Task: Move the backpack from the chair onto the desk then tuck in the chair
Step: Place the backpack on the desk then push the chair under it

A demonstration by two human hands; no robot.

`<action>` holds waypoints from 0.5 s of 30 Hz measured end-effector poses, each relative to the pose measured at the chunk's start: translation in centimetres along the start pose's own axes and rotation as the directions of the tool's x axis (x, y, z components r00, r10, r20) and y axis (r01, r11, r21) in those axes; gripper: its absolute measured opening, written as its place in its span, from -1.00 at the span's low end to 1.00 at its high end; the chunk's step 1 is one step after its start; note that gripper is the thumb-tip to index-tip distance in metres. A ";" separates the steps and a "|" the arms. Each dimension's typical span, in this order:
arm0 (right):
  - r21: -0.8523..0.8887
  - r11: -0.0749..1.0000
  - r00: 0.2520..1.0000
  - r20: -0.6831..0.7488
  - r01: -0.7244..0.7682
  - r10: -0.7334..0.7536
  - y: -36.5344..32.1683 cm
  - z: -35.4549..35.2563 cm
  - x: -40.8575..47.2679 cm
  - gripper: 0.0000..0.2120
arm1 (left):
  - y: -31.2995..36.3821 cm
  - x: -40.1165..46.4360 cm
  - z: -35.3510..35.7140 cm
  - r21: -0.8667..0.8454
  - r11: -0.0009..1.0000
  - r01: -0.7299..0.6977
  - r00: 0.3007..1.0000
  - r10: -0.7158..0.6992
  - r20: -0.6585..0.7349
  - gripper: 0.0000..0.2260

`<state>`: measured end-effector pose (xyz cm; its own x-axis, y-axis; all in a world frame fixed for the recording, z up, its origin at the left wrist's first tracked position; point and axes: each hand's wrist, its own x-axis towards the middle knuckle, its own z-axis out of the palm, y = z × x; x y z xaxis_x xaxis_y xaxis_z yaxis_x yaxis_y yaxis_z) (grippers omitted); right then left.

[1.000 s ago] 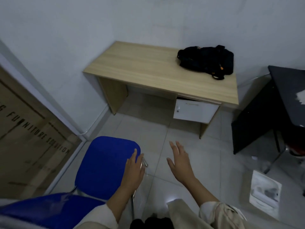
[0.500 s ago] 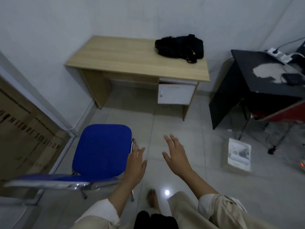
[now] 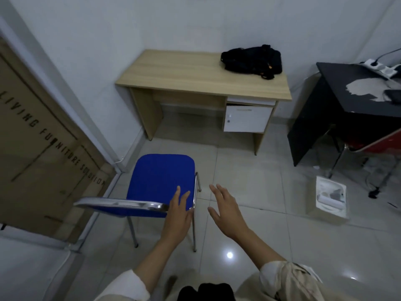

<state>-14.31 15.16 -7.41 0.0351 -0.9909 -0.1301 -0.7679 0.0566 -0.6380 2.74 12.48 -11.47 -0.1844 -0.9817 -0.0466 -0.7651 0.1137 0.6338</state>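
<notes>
The black backpack (image 3: 251, 61) lies on the right rear part of the light wooden desk (image 3: 191, 79), which stands against the back wall. A blue chair (image 3: 160, 181) with a chrome frame stands on the tiled floor in front of the desk, well apart from it, its backrest nearest me. My left hand (image 3: 178, 210) hovers at the right end of the backrest rail, fingers spread; whether it touches the rail is unclear. My right hand (image 3: 225, 210) is in the air just right of the chair, fingers apart, holding nothing.
A large brown cardboard panel (image 3: 39, 148) leans on the left. A black table (image 3: 355, 98) with a power strip (image 3: 379, 66) stands at the right, a red chair (image 3: 382, 140) under it. A white open box (image 3: 329, 196) lies on the floor.
The view has pulled back and tilted up, so the chair backrest and desk show in full. My left hand has slid from the seat's edge to the backrest's right end.
</notes>
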 end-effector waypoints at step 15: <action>-0.197 0.939 0.959 0.059 0.283 -0.277 -18.8 15.1 6.3 -0.31 | -18.6 1.0 -19.7 0.312 0.914 -0.259 0.966 0.252 0.062 -0.56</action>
<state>10.00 9.64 -7.64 0.2841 -0.9588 0.0067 -0.8370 -0.2515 -0.4859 28.92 6.36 -8.14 -0.4093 -0.9100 0.0665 -0.8444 0.4054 0.3503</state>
